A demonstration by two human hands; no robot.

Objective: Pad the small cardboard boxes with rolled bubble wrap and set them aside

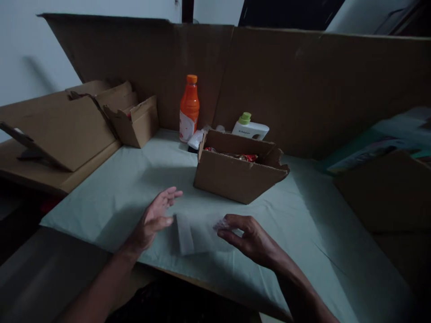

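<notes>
Between my hands is a clear plastic bag [198, 235], thin and see-through, blurred in part. My right hand [247, 237] pinches its bunched right end between thumb and fingers. Left of the bag, my left hand [156, 220] is open, fingers spread and thumb pointing toward the bag's left edge; whether the thumb touches it I cannot tell. Just beyond the hands stands an open cardboard box [232, 177] with shiny red and gold wrapped packets [247, 158] inside.
An orange bottle [190, 107] and a white bottle with a green cap [249, 128] stand behind the box, near a tall cardboard wall [303, 89]. More cardboard boxes [141, 121] are at the left. A teal package [373, 143] is at the right. Pale green cloth [141, 168] covers the table.
</notes>
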